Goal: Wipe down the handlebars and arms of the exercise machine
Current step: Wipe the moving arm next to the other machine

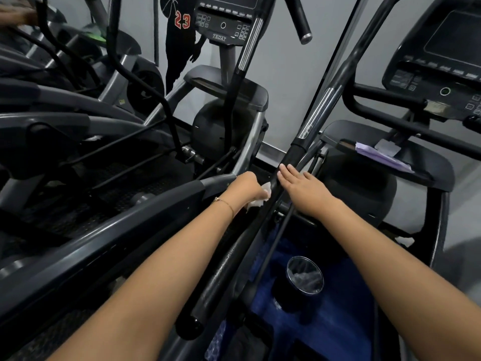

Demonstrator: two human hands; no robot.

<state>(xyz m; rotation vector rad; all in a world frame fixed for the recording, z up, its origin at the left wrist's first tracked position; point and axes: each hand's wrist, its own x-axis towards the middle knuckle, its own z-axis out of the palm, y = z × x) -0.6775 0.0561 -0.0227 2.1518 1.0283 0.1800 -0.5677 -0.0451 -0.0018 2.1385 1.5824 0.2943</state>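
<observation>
Closest to us, low on the right, one black round container (304, 276) with a clear liner stands on a blue floor mat (338, 308). Just left of it, the black moving arm (224, 267) of the exercise machine runs diagonally upward between our two forearms, and it hides part of the floor behind it.

Higher on this arm our left hand (246, 187) has the fingers curled around one white wipe (260, 198), and the wipe touches the left side of the arm. One thin bracelet (224, 203) is on this wrist. Our right hand (302, 190) lies flat on the right side of the same arm, with straight fingers, and holds nothing.

Farther away we count two consoles, one in the middle (226, 19) and one on the right (442, 61), with purple papers (382, 157) below the right one.
</observation>
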